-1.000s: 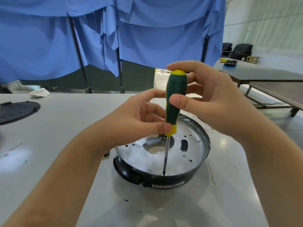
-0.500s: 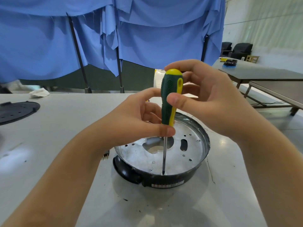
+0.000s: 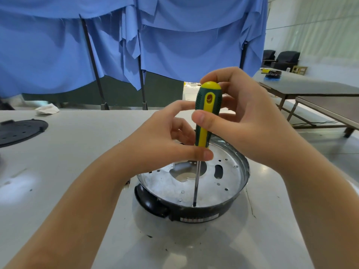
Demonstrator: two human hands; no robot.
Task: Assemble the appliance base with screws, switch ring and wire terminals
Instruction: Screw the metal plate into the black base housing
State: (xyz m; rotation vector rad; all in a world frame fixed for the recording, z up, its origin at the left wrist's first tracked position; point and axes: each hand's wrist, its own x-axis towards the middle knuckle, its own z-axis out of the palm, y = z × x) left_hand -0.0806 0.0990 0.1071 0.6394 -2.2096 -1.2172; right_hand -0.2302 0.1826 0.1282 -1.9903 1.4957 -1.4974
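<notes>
Green-and-yellow screwdriver [image 3: 206, 115] is standing upright, my right hand [image 3: 244, 117] curling round its handle while my left hand [image 3: 167, 144] is pinching its lower end. Its tip is pressing into the appliance base [image 3: 194, 183] near the front rim, on the table [image 3: 77, 156].

light: bright, even, daylight from window wall at right | glare: sheen patches on table [image 3: 64, 152], metal pan [image 3: 229, 183] | shadows: soft, under pan | focus: sharp centre | edges: wide-angle bowing, slight blur
</notes>
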